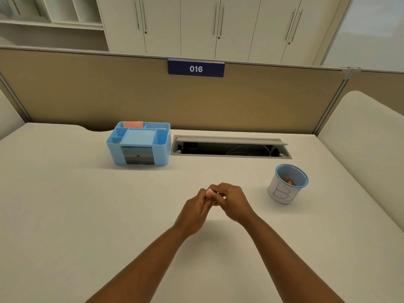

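My left hand point(194, 212) and my right hand point(234, 202) meet above the middle of the white desk point(87, 215). Together their fingertips pinch a small pale pink object point(211, 193), mostly hidden by the fingers; what it is I cannot tell. A blue desk organiser point(140, 145) with several compartments and a grey front drawer stands at the back left; a pink pad shows in its rear slot. A blue mesh cup point(288, 183) wrapped in white paper with blue letters stands to the right of my hands, with something orange inside.
An open cable hatch point(229, 147) is set into the desk behind my hands. A beige partition point(87, 95) with a blue "016" sign point(196, 68) closes the back. White cabinets stand beyond it. A neighbouring desk lies at the right.
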`<state>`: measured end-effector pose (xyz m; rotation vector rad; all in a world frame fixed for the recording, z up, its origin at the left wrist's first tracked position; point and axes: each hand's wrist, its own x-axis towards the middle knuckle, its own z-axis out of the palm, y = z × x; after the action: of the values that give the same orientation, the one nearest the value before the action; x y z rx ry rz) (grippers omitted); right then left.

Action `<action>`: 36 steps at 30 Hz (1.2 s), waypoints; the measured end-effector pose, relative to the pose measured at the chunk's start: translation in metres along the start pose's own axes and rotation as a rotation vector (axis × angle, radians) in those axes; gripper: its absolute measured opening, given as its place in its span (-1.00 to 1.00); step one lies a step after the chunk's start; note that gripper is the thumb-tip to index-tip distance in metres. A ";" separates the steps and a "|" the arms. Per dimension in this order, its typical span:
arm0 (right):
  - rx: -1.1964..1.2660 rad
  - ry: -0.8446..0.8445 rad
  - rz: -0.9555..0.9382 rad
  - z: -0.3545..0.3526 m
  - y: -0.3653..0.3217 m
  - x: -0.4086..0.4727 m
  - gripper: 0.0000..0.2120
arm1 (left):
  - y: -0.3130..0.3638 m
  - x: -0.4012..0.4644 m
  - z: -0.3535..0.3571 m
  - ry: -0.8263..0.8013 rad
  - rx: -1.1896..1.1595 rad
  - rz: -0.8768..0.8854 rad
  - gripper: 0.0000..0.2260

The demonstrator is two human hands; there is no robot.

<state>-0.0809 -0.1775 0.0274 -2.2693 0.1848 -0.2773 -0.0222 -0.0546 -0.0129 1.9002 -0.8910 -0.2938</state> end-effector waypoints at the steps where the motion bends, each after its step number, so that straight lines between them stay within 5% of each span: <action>1: -0.009 -0.008 -0.002 -0.001 -0.001 0.000 -0.79 | 0.000 0.000 0.000 0.010 0.009 0.004 -0.84; 12: 0.061 0.085 0.100 0.002 -0.010 0.004 -0.75 | 0.003 -0.001 0.005 0.119 -0.065 -0.029 -0.86; 20: 0.538 0.120 0.328 -0.010 -0.009 0.007 -0.94 | 0.005 0.002 0.006 0.079 -0.149 -0.062 -0.87; 25: 0.896 0.144 0.468 -0.016 0.007 0.002 -0.79 | 0.005 0.007 0.001 0.083 -0.160 -0.100 -0.85; 29: 0.659 0.100 0.466 -0.009 0.023 -0.004 -0.65 | -0.001 0.012 -0.002 0.235 -0.068 -0.123 -0.74; 36: 0.405 0.227 0.371 0.001 0.051 -0.019 -0.85 | -0.013 0.016 0.001 0.351 -0.016 -0.216 -0.70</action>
<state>-0.1016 -0.2060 -0.0147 -1.7598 0.6038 -0.3398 -0.0058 -0.0633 -0.0215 1.9571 -0.4491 -0.0896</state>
